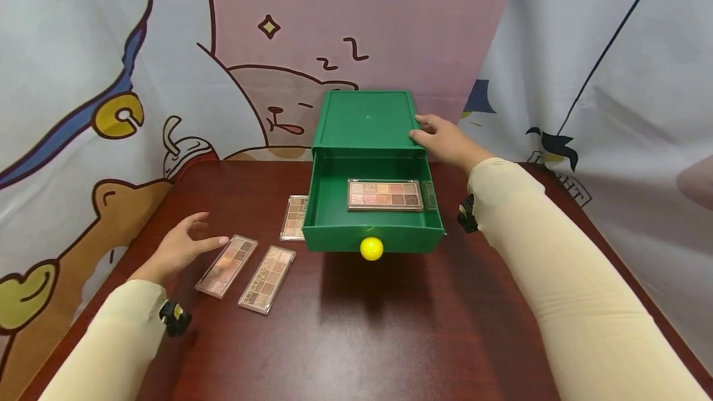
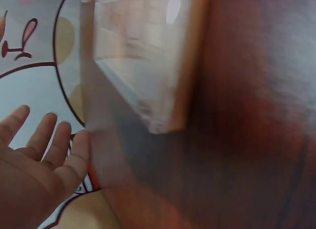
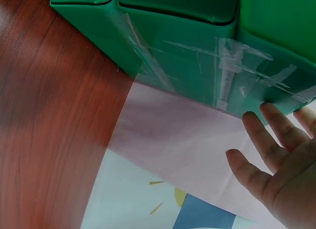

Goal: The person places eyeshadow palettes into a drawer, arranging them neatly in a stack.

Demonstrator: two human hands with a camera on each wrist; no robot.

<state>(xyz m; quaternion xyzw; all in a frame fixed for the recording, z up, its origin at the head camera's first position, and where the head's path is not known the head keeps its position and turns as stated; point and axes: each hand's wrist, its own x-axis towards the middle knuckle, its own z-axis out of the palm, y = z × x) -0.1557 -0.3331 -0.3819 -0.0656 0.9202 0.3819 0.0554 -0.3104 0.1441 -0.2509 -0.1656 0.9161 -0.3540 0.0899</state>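
My left hand (image 1: 175, 249), fingers spread, hovers beside an eyeshadow palette (image 1: 227, 266) on the table's left; its thumb tip is close to the palette's upper edge. In the left wrist view nothing lies in the palm, and a palette (image 2: 140, 46) shows blurred. My right hand (image 1: 445, 140) rests against the upper right edge of a green drawer box (image 1: 367, 119), fingers fairly straight. Seen from the right wrist, fingertips (image 3: 251, 119) meet its taped side. The box's pulled-out drawer (image 1: 328, 203) holds another eyeshadow palette (image 1: 385, 195).
A second palette (image 1: 267, 280) lies right of the first. A third palette (image 1: 293, 218) is partly hidden by the drawer. A yellow round knob (image 1: 371, 249) sticks out from the drawer front. Printed cloth (image 1: 434, 30) hangs behind the dark red table (image 1: 356, 351).
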